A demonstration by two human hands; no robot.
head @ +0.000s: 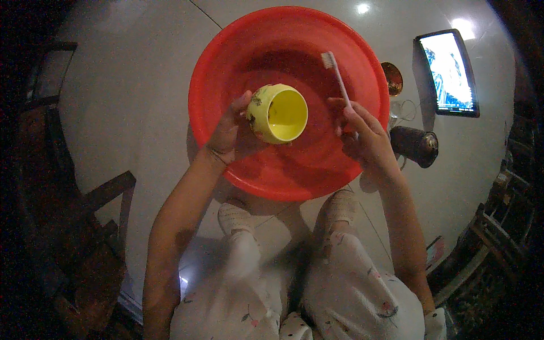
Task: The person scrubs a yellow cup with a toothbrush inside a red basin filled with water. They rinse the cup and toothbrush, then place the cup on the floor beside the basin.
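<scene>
My left hand [231,127] holds a rounded yellow cup [260,117] by its patterned outer side. The cup is tilted so that its mouth faces right and its glossy yellow inside shows. Between the fingers of my right hand [363,131] is the handle of a white toothbrush [340,80], its bristle head pointing up and away from me. Both hands are over a large round red plastic basin [289,193]. Cup and toothbrush are apart. Part of my left hand's grip is hidden behind the cup.
Right of the basin stand a dark cylindrical container [414,145], a clear glass vessel [401,110] and a brownish round object [392,79]. Farther right, a lit screen device [448,74] is propped on the tiled floor [140,106]. Wooden furniture [110,187] flanks the left side.
</scene>
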